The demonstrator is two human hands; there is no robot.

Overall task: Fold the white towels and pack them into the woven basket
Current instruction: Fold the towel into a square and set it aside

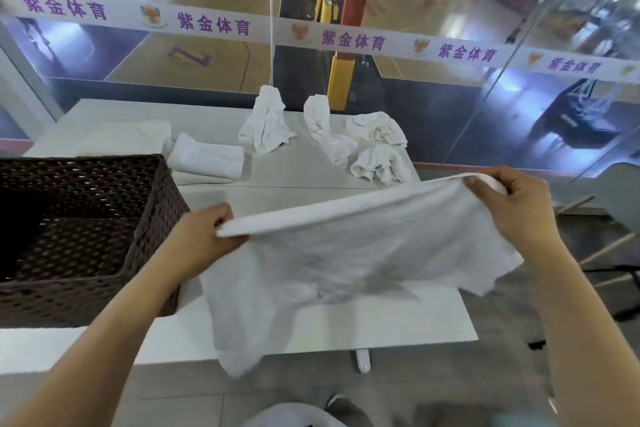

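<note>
I hold a white towel (346, 253) spread out above the near edge of the white table (277, 194). My left hand (204, 236) pinches its left top corner and my right hand (516, 208) pinches its right top corner. The towel's lower part hangs down past the table edge. A dark brown woven basket (86, 218) stands on the table's left side, and I see no towel inside it. A folded white towel (207, 158) lies just behind the basket's right corner. Several crumpled white towels (346, 135) lie at the back of the table.
Another flat pale towel (131, 137) lies at the back left of the table. A glass wall with a printed banner (346, 40) stands right behind the table. A white cord (272, 10) hangs down to one crumpled towel. Wooden chair legs (602, 246) stand at the right.
</note>
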